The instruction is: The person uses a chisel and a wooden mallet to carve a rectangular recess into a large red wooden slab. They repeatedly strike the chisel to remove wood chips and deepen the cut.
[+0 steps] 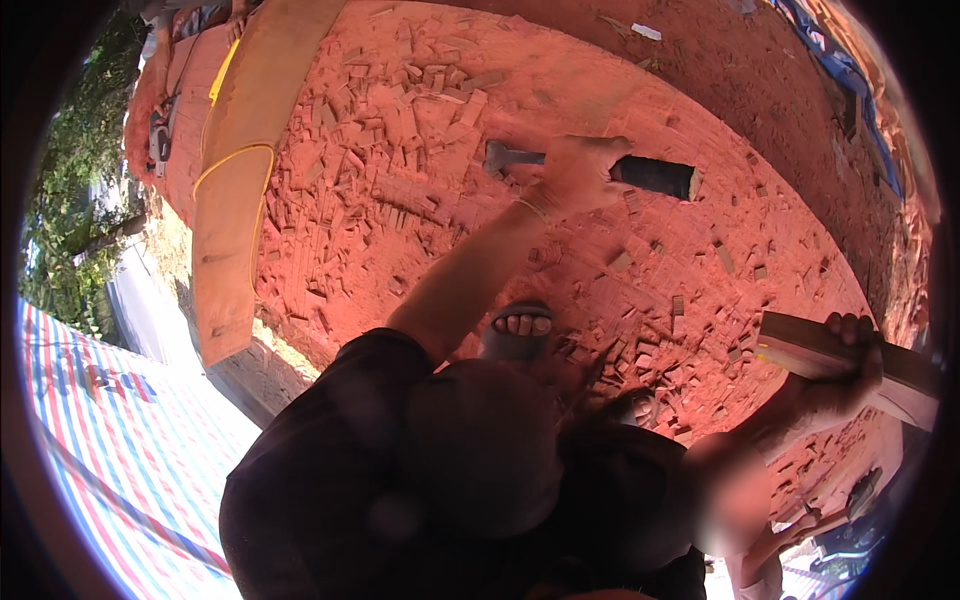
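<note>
My left hand reaches out over the red, chip-strewn wood surface, closed around a hammer-like tool. Its grey metal head sticks out to the left of the hand. On the other side shows a black rectangular shape; whether it is the tool's grip or a slot in the wood I cannot tell. Off to the right, my right hand has its fingers wrapped over a thick, squared piece of timber. The far end of that timber runs into the dark rim of the picture.
Loose wood chips and blocks cover much of the red surface. A sandalled foot stands among them. A curved brown board borders the left. Another person's hands show upper left near a power tool. A further person's hand appears lower right.
</note>
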Demonstrator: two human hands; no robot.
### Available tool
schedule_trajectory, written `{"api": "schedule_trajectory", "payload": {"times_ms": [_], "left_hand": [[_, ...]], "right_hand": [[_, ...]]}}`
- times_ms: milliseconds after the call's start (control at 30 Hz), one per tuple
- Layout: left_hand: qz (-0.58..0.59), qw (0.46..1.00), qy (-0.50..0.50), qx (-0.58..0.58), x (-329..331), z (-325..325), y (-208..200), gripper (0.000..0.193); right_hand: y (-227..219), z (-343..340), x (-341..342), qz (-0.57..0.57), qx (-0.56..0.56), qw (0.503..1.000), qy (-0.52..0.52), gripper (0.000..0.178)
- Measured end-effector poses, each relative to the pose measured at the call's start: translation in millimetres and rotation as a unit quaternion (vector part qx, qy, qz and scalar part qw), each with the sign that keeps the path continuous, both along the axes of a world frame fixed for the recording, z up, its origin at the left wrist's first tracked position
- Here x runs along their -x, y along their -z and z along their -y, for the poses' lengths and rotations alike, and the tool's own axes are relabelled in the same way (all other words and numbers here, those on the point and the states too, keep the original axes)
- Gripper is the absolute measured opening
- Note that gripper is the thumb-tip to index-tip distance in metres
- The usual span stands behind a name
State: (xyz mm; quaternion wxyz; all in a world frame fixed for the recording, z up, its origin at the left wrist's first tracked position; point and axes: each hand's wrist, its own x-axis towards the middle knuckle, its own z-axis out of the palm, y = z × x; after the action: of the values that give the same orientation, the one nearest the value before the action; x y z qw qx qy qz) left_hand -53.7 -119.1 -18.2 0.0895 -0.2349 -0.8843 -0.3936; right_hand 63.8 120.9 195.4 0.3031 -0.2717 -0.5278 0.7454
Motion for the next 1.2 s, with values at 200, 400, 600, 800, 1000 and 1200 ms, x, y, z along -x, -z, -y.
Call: {"api": "schedule_trajectory", "payload": {"times_ms": [200,400,600,800,1000,1200], "left_hand": [[0.036,0.994,0.064,0.086,-3,2,-4,0.024],[0.051,0.997,0.043,0.031,-5,11,-1,0.020],[0.038,0.997,0.060,0.036,-11,14,4,0.019],[0.017,1.000,0.020,-0.009,-1,18,0,0.018],[0.037,0.996,0.075,0.021,-33,25,-10,0.021],[0.001,0.995,0.099,-0.030,-17,6,-10,0.021]], "right_hand": [[128,44,-71,0.379,-0.215,0.858,-0.271,0.029],[92,-50,-112,0.245,-0.167,0.939,-0.175,0.025],[-17,-24,-10,-0.086,-0.095,0.984,0.123,0.024],[124,54,-65,0.396,-0.102,0.863,-0.296,0.023],[139,11,-122,0.318,-0.066,0.924,-0.201,0.018],[76,-26,-92,0.262,-0.140,0.949,-0.102,0.019]]}}
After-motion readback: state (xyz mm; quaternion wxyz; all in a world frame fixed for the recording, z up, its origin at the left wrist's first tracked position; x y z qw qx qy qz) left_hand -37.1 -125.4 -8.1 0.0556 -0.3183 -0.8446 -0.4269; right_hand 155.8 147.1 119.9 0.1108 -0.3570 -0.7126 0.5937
